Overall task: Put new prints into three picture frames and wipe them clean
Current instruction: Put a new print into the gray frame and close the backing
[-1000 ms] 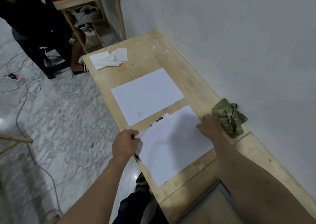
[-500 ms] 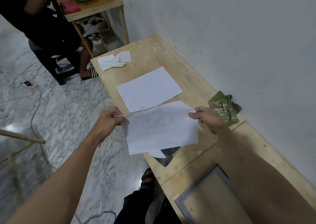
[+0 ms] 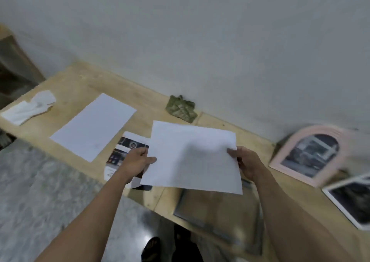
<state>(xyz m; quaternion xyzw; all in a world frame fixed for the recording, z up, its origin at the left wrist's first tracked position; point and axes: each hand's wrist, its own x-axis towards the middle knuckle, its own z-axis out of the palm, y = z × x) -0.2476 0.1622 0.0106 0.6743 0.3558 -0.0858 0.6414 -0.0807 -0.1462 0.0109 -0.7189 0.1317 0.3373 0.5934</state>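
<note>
A white sheet of paper [image 3: 192, 157] hangs in the air above the wooden table [image 3: 76, 89]. My left hand [image 3: 136, 161] pinches its left edge and my right hand [image 3: 246, 163] pinches its right edge. Under the sheet lies a grey frame [image 3: 218, 217], back side up, near the table's front edge. A colour print [image 3: 122, 153] lies on the table beneath my left hand. A pink arched frame [image 3: 308, 153] with a dark picture leans at the right. A white-bordered frame [image 3: 352, 199] lies at the far right.
Another white sheet [image 3: 94, 127] lies flat at the left. A crumpled white tissue [image 3: 30, 107] sits at the far left. A green cloth [image 3: 181, 109] is bunched against the wall. The marble floor [image 3: 40, 191] and my feet show below the table's edge.
Both hands have lifted the sheet off the table and carried it right, uncovering the colour print. The view has swung right, bringing the pink and white-bordered frames into sight.
</note>
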